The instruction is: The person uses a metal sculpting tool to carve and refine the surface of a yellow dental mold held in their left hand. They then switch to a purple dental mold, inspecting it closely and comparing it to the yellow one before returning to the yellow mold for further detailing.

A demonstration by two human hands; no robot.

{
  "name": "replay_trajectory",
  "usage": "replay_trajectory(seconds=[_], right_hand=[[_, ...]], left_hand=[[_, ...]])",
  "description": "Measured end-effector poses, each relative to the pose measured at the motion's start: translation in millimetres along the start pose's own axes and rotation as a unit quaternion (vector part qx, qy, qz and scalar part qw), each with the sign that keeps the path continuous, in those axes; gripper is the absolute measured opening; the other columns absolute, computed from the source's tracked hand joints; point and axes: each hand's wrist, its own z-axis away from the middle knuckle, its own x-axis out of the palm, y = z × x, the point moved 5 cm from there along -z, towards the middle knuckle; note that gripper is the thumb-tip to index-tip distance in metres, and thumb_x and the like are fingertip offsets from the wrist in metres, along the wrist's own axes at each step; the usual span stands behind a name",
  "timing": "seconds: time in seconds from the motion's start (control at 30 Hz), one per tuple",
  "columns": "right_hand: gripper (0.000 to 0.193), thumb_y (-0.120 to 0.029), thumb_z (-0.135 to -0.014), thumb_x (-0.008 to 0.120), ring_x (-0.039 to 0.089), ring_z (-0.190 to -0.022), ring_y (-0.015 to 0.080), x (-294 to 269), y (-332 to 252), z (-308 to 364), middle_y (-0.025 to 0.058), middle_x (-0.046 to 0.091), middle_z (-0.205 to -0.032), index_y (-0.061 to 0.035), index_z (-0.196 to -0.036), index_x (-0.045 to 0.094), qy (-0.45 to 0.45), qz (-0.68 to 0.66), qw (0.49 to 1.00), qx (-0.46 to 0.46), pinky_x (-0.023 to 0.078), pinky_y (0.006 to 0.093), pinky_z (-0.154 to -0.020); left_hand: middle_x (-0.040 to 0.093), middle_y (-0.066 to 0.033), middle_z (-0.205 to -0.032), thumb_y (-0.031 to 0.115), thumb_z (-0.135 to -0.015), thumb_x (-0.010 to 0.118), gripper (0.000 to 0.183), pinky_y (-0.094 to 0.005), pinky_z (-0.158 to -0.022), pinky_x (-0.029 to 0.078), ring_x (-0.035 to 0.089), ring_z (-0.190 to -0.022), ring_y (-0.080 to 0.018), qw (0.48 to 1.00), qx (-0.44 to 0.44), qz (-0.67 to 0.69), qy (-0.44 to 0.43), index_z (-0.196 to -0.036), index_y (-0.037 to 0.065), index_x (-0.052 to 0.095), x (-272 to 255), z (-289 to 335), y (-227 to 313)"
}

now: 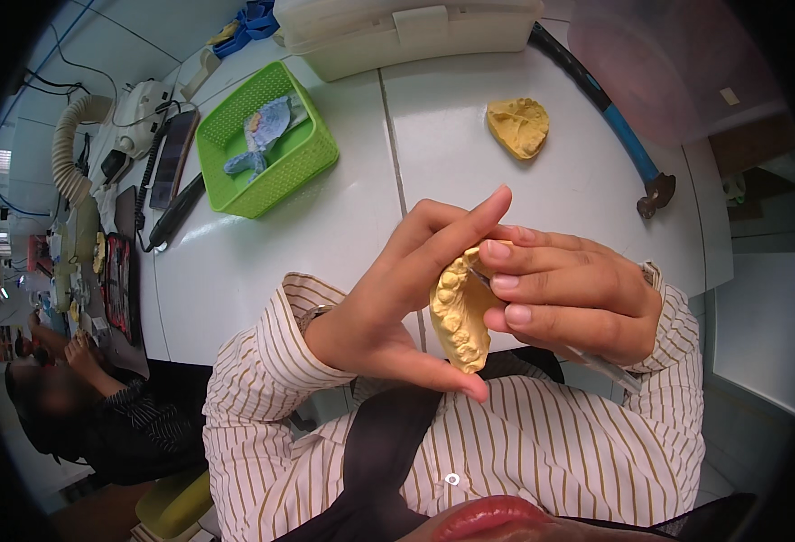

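Observation:
My left hand (397, 298) grips a yellow plaster dental cast (460, 316) between thumb and fingers, with its rows of teeth turned toward me. My right hand (569, 303) holds a thin metal tool (605, 366) like a pen, its tip resting on the cast's right side and its handle running down past my wrist. Both hands hover above the near edge of the white table (325, 235). A second yellow dental cast (518, 126) lies alone on the table farther back.
A green plastic basket (266, 140) holding a bluish item stands at the back left. A white lidded box (406, 32) sits at the far edge, and a blue-handled hammer (618, 126) lies to the right. A person works at a cluttered bench on the left.

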Motion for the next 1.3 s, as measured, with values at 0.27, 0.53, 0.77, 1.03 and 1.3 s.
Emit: replay_trajectory(seconds=[0.27, 0.53, 0.77, 1.03, 1.3], right_hand=[[0.030, 0.001, -0.080, 0.063, 0.055, -0.115, 0.0375, -2.1, 3.9, 4.4, 0.0210, 0.057, -0.115, 0.0075, -0.109, 0.059, -0.002, -0.052, 0.999, 0.017, 0.042, 0.0502, -0.100], [0.030, -0.001, -0.081, 0.062, 0.056, -0.113, 0.0386, -1.6, 4.3, 3.8, 0.0209, 0.057, -0.114, 0.0085, -0.109, 0.059, -0.009, -0.030, 0.999, 0.005, 0.043, 0.0501, -0.099], [0.031, -0.004, -0.079, 0.063, 0.058, -0.110, 0.0385, -1.4, 0.0, -0.2, 0.0223, 0.059, -0.110, 0.0084, -0.107, 0.059, -0.008, -0.003, 1.000, -0.003, 0.046, 0.0492, -0.096], [0.030, -0.004, -0.078, 0.064, 0.059, -0.109, 0.0378, -1.4, 1.0, 0.3, 0.0219, 0.060, -0.109, 0.0075, -0.106, 0.060, -0.002, 0.003, 1.000, 0.000, 0.047, 0.0487, -0.096], [0.027, 0.007, -0.076, 0.068, 0.060, -0.107, 0.0337, -1.9, 5.1, -1.0, 0.0175, 0.060, -0.104, 0.0014, -0.100, 0.058, 0.027, -0.049, 0.996, 0.063, 0.047, 0.0452, -0.096]], left_hand=[[0.040, -0.0119, -0.120, 0.043, -0.059, 0.085, 0.119, -0.0341, -0.099, 0.035, 0.041, -0.113, -0.0231, 1.000, 0.006, 0.026, 0.014, -0.145, -0.004, 0.018, 1.6, 0.3, -4.0], [0.041, -0.0127, -0.121, 0.044, -0.059, 0.085, 0.119, -0.0345, -0.098, 0.036, 0.042, -0.113, -0.0234, 1.000, 0.004, 0.010, 0.010, -0.145, -0.005, 0.018, 0.2, -0.2, -3.6], [0.042, -0.0128, -0.121, 0.045, -0.059, 0.085, 0.120, -0.0343, -0.098, 0.036, 0.042, -0.112, -0.0233, 1.000, 0.006, -0.023, 0.008, -0.145, -0.005, 0.018, -0.9, -0.6, 0.7], [0.042, -0.0124, -0.121, 0.046, -0.058, 0.085, 0.121, -0.0341, -0.098, 0.036, 0.042, -0.111, -0.0231, 1.000, 0.012, -0.026, 0.009, -0.145, -0.006, 0.018, 0.7, -0.9, -0.1], [0.043, -0.0126, -0.119, 0.048, -0.059, 0.083, 0.120, -0.0343, -0.098, 0.035, 0.043, -0.110, -0.0231, 0.999, 0.013, 0.028, 0.026, -0.144, -0.006, 0.018, 1.8, 1.5, -8.9]])
